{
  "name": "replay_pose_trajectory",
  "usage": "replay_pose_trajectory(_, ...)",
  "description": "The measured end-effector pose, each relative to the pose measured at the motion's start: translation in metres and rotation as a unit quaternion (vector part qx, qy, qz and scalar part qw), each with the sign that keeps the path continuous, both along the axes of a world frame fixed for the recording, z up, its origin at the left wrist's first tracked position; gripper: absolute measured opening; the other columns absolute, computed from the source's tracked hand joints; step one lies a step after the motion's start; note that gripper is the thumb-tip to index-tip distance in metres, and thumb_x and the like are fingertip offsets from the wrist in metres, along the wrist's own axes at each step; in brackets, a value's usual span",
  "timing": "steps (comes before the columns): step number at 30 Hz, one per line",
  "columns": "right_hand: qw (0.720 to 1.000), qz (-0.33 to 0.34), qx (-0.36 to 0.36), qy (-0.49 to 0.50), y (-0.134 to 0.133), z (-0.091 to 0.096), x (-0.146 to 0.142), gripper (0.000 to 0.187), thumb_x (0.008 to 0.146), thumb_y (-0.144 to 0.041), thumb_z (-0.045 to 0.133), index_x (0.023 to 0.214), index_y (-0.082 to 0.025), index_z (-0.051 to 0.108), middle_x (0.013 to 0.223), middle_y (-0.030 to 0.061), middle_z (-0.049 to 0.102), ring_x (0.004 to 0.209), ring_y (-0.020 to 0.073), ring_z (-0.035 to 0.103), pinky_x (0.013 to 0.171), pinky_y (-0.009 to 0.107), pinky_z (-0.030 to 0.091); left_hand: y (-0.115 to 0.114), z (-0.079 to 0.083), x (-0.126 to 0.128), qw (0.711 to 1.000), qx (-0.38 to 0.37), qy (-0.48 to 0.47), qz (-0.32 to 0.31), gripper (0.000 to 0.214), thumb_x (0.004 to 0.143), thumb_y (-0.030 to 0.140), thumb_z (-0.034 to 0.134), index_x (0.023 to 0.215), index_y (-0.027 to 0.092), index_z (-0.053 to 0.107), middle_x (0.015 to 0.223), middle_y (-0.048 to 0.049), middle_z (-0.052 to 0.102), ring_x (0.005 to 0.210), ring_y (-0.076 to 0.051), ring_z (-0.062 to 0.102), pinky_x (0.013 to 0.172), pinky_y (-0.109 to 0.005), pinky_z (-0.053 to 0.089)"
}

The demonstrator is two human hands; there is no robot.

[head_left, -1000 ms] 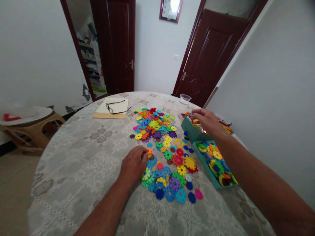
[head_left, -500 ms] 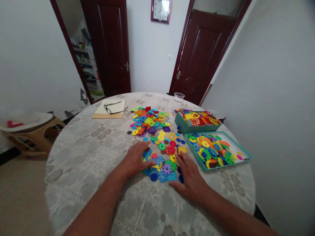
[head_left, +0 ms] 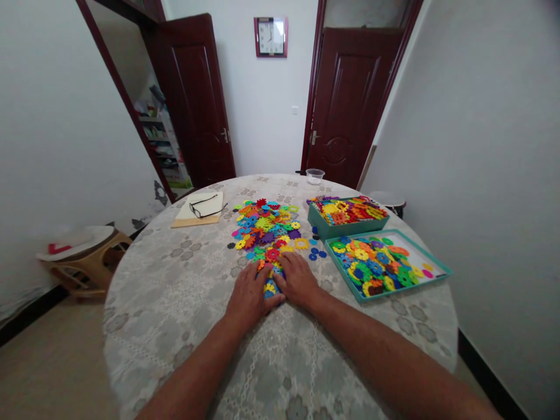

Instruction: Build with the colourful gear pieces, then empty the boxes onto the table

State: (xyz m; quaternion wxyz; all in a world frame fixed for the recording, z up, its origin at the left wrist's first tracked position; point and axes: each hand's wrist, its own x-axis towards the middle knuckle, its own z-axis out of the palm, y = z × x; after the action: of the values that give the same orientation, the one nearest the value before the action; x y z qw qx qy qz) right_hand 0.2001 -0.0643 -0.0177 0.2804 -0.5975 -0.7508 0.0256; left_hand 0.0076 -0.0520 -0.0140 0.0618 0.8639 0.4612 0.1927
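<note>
On the patterned tablecloth, my left hand (head_left: pixel 249 293) lies palm down with its fingers stretched forward and thumb pointing right. My right hand (head_left: pixel 299 280) rests close beside it, also palm down, fingers reaching forward. Between and under the two hands is a cluster of colourful plastic gear pieces (head_left: pixel 270 288), partly hidden by fingers and palms. The hands press around these pieces from both sides without gripping a single one. Just beyond the fingertips spreads a larger heap of gear pieces (head_left: pixel 263 224) in many colours.
At the right stand a teal box (head_left: pixel 324 226) full of plastic pieces and a shallow teal lid (head_left: pixel 359 296) holding more gears. Glasses (head_left: pixel 202 211) lie on a pad (head_left: pixel 186 217) at the back left. A clear plastic bowl (head_left: pixel 314 177) sits at the far edge.
Both hands have come together, my right hand moving left and forward. The spread-out gears between them are now gathered into a narrower cluster nearer the larger heap. The camera view has tilted upward.
</note>
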Motion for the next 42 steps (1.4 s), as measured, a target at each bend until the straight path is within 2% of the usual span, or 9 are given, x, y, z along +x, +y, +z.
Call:
replay_pose_trajectory(5,0.996,-0.002,0.032,0.08,0.003,-0.004,0.01,0.03,0.093,-0.019,0.058,0.122,-0.017,0.068,0.122,0.0142,0.068,0.118,0.0291,0.057,0.11,0.047,0.045,0.023,-0.007,0.012,0.997,0.044,-0.051,-0.021,0.061,0.086,0.052,0.078,0.134,0.017,0.064,0.145,-0.0207,0.057,0.137,-0.036,0.054,0.117,-0.054,0.043)
replay_pose_trajectory(11,0.957,-0.061,0.072,0.275,0.011,-0.002,0.034,0.038,0.092,-0.013,0.045,0.119,-0.018,0.071,0.119,0.0117,0.072,0.113,0.0246,0.066,0.104,0.041,0.051,0.052,-0.011,0.023,0.994,0.055,-0.097,-0.008,0.035,0.09,0.033,0.076,0.121,0.018,0.07,0.131,-0.0164,0.065,0.125,-0.033,0.061,0.11,-0.05,0.051)
replay_pose_trajectory(14,0.961,-0.075,0.083,0.254,0.01,0.002,0.048,0.037,0.092,-0.013,0.043,0.112,-0.018,0.073,0.115,0.0119,0.073,0.112,0.0256,0.067,0.103,0.042,0.052,0.057,-0.012,0.019,0.989,0.052,-0.139,-0.015,0.025,0.095,0.023,0.066,0.119,0.02,0.07,0.128,-0.0134,0.067,0.124,-0.029,0.062,0.11,-0.048,0.052)
replay_pose_trajectory(19,0.985,-0.051,0.06,0.155,0.004,0.008,0.055,0.034,0.09,-0.013,0.045,0.108,-0.017,0.073,0.108,0.013,0.074,0.108,0.0269,0.067,0.101,0.042,0.052,0.053,-0.005,0.006,0.98,0.029,-0.197,-0.022,0.037,0.097,0.017,0.054,0.133,0.019,0.063,0.133,-0.0123,0.068,0.127,-0.026,0.062,0.113,-0.047,0.049)
replay_pose_trajectory(23,0.993,-0.041,0.086,0.068,0.005,0.003,0.049,0.037,0.096,-0.021,0.05,0.127,-0.014,0.068,0.124,0.017,0.07,0.12,0.031,0.061,0.109,0.048,0.047,0.048,0.006,0.0,0.976,-0.036,-0.213,-0.004,0.045,0.099,0.025,0.055,0.144,0.022,0.055,0.125,-0.0093,0.074,0.115,-0.026,0.069,0.106,-0.045,0.053)
replay_pose_trajectory(27,0.996,-0.036,0.079,0.022,0.015,-0.006,0.042,0.048,0.098,-0.03,0.056,0.144,-0.014,0.058,0.14,0.0183,0.063,0.132,0.0338,0.054,0.115,0.052,0.04,0.046,0.014,0.0,0.964,-0.076,-0.255,0.011,0.039,0.099,0.024,0.05,0.136,0.025,0.061,0.115,-0.0053,0.077,0.107,-0.023,0.072,0.101,-0.041,0.054)
replay_pose_trajectory(38,0.986,-0.035,0.027,0.16,0.011,-0.002,0.046,0.048,0.089,-0.029,0.062,0.135,-0.019,0.063,0.13,0.0133,0.067,0.115,0.0279,0.064,0.104,0.045,0.05,0.064,0.008,-0.008,0.862,-0.215,-0.456,0.048,0.032,0.084,0.021,0.052,0.108,0.02,0.073,0.11,-0.0078,0.077,0.101,-0.022,0.073,0.092,-0.037,0.058)
replay_pose_trajectory(40,0.983,-0.038,0.016,0.18,0.009,0.0,0.047,0.049,0.088,-0.03,0.062,0.136,-0.02,0.062,0.128,0.0119,0.068,0.111,0.0268,0.066,0.102,0.044,0.052,0.065,0.009,-0.009,0.87,-0.19,-0.447,0.079,0.031,0.085,0.021,0.049,0.104,0.019,0.073,0.108,-0.0078,0.077,0.097,-0.022,0.073,0.088,-0.037,0.058)
replay_pose_trajectory(42,0.98,-0.05,0.005,0.194,0.007,0.001,0.046,0.051,0.087,-0.032,0.062,0.137,-0.02,0.061,0.122,0.0109,0.07,0.104,0.026,0.067,0.098,0.044,0.053,0.063,0.012,-0.012,0.904,-0.137,-0.391,0.106,0.029,0.087,0.022,0.048,0.102,0.02,0.072,0.106,-0.0075,0.077,0.096,-0.022,0.071,0.089,-0.037,0.056)
